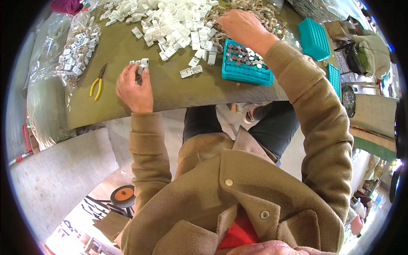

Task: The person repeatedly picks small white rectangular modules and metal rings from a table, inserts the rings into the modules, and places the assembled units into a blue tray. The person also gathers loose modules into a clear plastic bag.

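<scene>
My left hand is closed around a small white plastic housing above the near left part of the table, thumb and fingers pressed to it. Farther right, my right hand reaches to the edge of a tangled heap of brownish wired parts. Its fingers are bent together there, and what they hold, if anything, is hidden. Between the hands spreads a large pile of white plastic housings. Beneath my right wrist stands a teal tray with rows of small round silvery pieces in part of its holes.
Yellow-handled pliers lie left of my left hand. A clear plastic bag of white parts with wires rests at the table's left edge. A stack of teal trays stands at the right. My legs are below the table's front edge.
</scene>
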Demonstrator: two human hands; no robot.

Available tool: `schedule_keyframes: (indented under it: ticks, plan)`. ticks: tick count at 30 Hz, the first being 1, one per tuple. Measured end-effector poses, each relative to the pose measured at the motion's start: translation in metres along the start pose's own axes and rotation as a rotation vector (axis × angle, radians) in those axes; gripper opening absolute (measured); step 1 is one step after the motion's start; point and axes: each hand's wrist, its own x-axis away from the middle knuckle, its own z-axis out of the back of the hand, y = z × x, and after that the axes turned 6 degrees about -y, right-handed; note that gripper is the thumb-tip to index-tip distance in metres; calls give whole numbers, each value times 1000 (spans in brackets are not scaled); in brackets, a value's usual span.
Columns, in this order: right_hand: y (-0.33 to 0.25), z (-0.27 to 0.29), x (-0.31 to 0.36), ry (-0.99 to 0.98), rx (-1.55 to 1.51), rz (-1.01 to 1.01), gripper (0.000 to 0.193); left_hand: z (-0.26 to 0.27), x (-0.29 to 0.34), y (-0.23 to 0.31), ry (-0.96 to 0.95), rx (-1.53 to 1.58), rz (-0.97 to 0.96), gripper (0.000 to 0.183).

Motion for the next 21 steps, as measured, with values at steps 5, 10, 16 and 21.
schedule_keyframes:
  ticks: [5,10,16,21]
  plan:
    - [24,10,7,264,-309,-38,24,18,9,18,62,-8,28,31]
    - [55,27,28,362,-1190,-288,16,42,18,50,189,327,-26,26]
    - [40,48,43,625,-1417,-363,8,51,17,110,-173,1115,165,28]
    - [-24,73,66,325,-1419,-82,19,40,4,159,-367,1355,110,49]
